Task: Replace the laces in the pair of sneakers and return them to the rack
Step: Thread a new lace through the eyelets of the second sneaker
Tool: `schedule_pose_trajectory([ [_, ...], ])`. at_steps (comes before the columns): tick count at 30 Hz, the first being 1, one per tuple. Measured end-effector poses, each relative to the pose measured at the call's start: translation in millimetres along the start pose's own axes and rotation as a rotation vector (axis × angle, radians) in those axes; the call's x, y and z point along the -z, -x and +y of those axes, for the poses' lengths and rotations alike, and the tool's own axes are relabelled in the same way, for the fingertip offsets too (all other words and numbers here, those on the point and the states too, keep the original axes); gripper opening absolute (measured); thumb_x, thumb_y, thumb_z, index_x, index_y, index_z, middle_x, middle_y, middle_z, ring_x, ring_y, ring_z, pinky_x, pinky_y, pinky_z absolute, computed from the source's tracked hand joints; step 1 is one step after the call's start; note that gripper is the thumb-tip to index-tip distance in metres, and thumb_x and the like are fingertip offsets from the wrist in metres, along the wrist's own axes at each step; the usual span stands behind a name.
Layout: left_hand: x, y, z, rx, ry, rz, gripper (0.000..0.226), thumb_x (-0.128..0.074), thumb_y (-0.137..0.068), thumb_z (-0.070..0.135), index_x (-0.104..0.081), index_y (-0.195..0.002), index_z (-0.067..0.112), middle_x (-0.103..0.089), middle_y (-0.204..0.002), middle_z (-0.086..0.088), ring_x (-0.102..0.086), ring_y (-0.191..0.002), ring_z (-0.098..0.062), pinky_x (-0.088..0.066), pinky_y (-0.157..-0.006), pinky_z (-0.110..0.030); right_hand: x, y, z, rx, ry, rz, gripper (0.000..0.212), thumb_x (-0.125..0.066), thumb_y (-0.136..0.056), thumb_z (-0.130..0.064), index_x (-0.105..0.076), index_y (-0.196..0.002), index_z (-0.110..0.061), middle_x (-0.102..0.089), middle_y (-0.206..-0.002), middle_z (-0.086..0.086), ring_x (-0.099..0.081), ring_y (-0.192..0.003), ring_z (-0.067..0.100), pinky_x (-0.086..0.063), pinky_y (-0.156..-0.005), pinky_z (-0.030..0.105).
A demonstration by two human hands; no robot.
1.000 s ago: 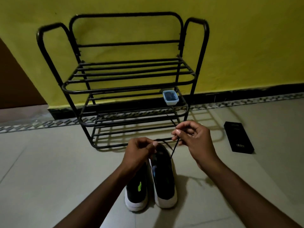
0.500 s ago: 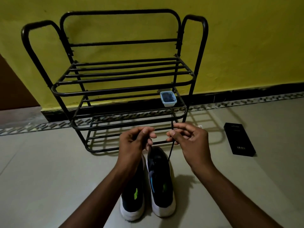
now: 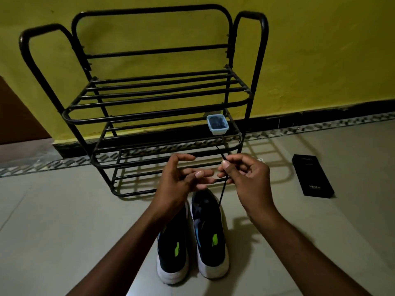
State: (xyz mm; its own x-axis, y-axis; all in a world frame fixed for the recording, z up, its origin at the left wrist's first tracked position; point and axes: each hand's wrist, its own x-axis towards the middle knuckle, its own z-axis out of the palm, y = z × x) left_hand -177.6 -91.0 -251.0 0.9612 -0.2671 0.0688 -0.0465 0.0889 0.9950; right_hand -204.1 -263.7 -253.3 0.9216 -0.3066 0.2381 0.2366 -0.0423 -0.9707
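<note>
Two dark sneakers with white soles stand side by side on the floor, heels toward me: the left sneaker [image 3: 173, 253] and the right sneaker [image 3: 210, 242]. A black lace [image 3: 221, 192] runs taut from the right sneaker's front up into my right hand [image 3: 243, 180], which pinches it between thumb and fingers; the lace's end sticks up past the thumb. My left hand [image 3: 179, 180] hovers beside it over the sneakers' toes, fingers spread and loosely bent, holding nothing that I can see. Behind the hands stands the black metal rack [image 3: 149, 115].
A small clear plastic tub [image 3: 217, 124] with dark contents sits at the right end of the rack's middle shelf. A flat black box [image 3: 312, 176] lies on the tiled floor to the right. The yellow wall is right behind the rack.
My left hand has uncurled and spread its fingers, and both hands have risen a little above the sneakers. The right hand keeps its pinch on the lace, drawing it higher.
</note>
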Motion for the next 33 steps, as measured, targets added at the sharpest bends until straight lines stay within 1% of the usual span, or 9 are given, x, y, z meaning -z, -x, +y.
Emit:
schedule_pose_trajectory([
  [4, -7, 1, 0, -0.028, -0.063, 0.046, 0.030, -0.052, -0.103, 0.005, -0.034, -0.125, 0.015, -0.076, -0.086, -0.017, -0.067, -0.058, -0.031, -0.048, -0.046, -0.028, 0, 0, -2, -0.007, -0.040, -0.003, 0.003, -0.066, -0.094, -0.005, -0.067, -0.096, -0.006, -0.074, -0.081, 0.010, -0.073, -0.075, 0.020, -0.050, -0.063, 0.017],
  [8, -12, 0, -1, -0.063, -0.193, 0.093, 0.038, -0.060, -0.099, 0.011, -0.036, -0.128, 0.016, -0.067, -0.067, -0.011, -0.052, -0.044, -0.006, -0.038, -0.044, -0.015, -1, -1, 0, -0.024, -0.053, -0.002, 0.003, -0.065, -0.094, -0.004, -0.067, -0.097, -0.005, -0.074, -0.082, 0.011, -0.074, -0.075, 0.022, -0.050, -0.062, 0.016],
  [13, -12, -4, -3, -0.028, -0.223, 0.116, 0.039, -0.064, -0.097, 0.014, -0.038, -0.124, 0.021, -0.065, -0.064, -0.008, -0.050, -0.043, -0.005, -0.038, -0.044, -0.014, 0, -3, 5, -0.040, -0.042, 0.013, 0.003, -0.065, -0.095, -0.006, -0.067, -0.097, -0.007, -0.074, -0.083, 0.011, -0.073, -0.077, 0.024, -0.051, -0.061, 0.017],
  [16, -5, -12, -8, -0.056, -0.391, 0.016, 0.023, -0.056, -0.101, 0.019, -0.044, -0.120, 0.020, -0.053, -0.065, 0.001, -0.045, -0.050, -0.001, -0.036, -0.046, -0.015, -2, -5, 7, -0.057, -0.048, 0.016, 0.002, -0.065, -0.095, -0.007, -0.067, -0.097, -0.007, -0.074, -0.082, 0.009, -0.073, -0.077, 0.023, -0.051, -0.061, 0.019],
  [20, 2, -15, -3, -0.029, -0.453, -0.120, 0.022, -0.042, -0.106, 0.005, -0.040, -0.126, 0.015, -0.062, -0.077, -0.004, -0.051, -0.055, 0.000, -0.039, -0.051, -0.016, -3, -7, 7, -0.052, -0.054, 0.019, 0.002, -0.066, -0.095, -0.007, -0.067, -0.096, -0.009, -0.074, -0.081, 0.007, -0.073, -0.076, 0.021, -0.051, -0.061, 0.019],
  [23, 0, -16, 2, -0.026, -0.321, -0.057, 0.011, -0.042, -0.107, 0.006, -0.048, -0.115, 0.002, -0.068, -0.079, -0.014, -0.050, -0.050, -0.002, -0.039, -0.049, -0.014, -3, -8, 7, -0.040, -0.056, 0.026, 0.004, -0.066, -0.094, -0.006, -0.067, -0.094, -0.010, -0.073, -0.079, 0.008, -0.072, -0.075, 0.022, -0.051, -0.061, 0.019],
  [26, -4, -17, 1, -0.027, -0.264, -0.026, 0.022, -0.045, -0.107, 0.014, -0.057, -0.101, -0.004, -0.076, -0.087, -0.011, -0.046, -0.052, -0.013, -0.034, -0.046, -0.020, -5, -8, 7, -0.017, -0.047, 0.031, 0.002, -0.067, -0.093, -0.007, -0.067, -0.094, -0.009, -0.072, -0.081, 0.008, -0.071, -0.075, 0.023, -0.052, -0.063, 0.022],
  [30, -4, -16, -3, -0.109, -0.253, 0.097, 0.022, -0.056, -0.103, 0.020, -0.077, -0.096, 0.016, -0.056, -0.068, 0.009, -0.048, -0.063, -0.003, -0.037, -0.052, -0.014, -7, -8, 8, 0.037, 0.021, 0.050, 0.003, -0.072, -0.091, -0.012, -0.071, -0.091, -0.015, -0.071, -0.084, 0.001, -0.069, -0.083, 0.018, -0.057, -0.075, 0.036],
  [33, -6, -16, 0, -0.101, -0.184, 0.141, 0.017, -0.063, -0.098, 0.017, -0.078, -0.106, 0.015, -0.054, -0.068, 0.000, -0.054, -0.064, 0.004, -0.040, -0.054, -0.013, -10, -7, 4, 0.032, 0.014, 0.033, 0.006, -0.074, -0.089, -0.011, -0.073, -0.090, -0.017, -0.073, -0.087, -0.001, -0.070, -0.087, 0.014, -0.058, -0.082, 0.034],
])
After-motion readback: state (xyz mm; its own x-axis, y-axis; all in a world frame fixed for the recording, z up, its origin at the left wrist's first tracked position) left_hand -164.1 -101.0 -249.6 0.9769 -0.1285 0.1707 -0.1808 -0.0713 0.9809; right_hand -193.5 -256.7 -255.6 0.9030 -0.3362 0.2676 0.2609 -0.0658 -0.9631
